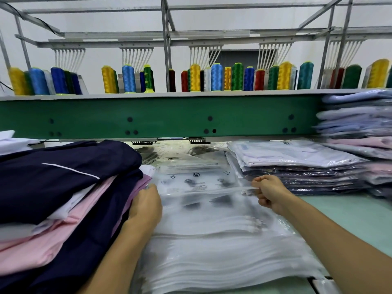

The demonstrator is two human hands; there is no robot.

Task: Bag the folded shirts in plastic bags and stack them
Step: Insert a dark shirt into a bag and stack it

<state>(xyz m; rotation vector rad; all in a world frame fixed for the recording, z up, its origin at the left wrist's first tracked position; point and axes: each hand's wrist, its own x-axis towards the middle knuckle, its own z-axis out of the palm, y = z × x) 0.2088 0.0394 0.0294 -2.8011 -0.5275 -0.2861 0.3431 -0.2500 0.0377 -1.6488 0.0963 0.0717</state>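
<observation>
Hands, two: right hand (pixel 268 190) fingers pinch one plastic bag (pixel 201 184); left hand (pixel 146 205) touches one shirt pile (pixel 63 183), fingers' hold unclear.

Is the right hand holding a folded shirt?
No, the right hand pinches only the edge of a clear plastic bag.

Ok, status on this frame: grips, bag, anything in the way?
Left grip against the shirt pile, fingertips hidden. Right grip pinches the top bag by its edge. Nothing in the way between them.
</observation>
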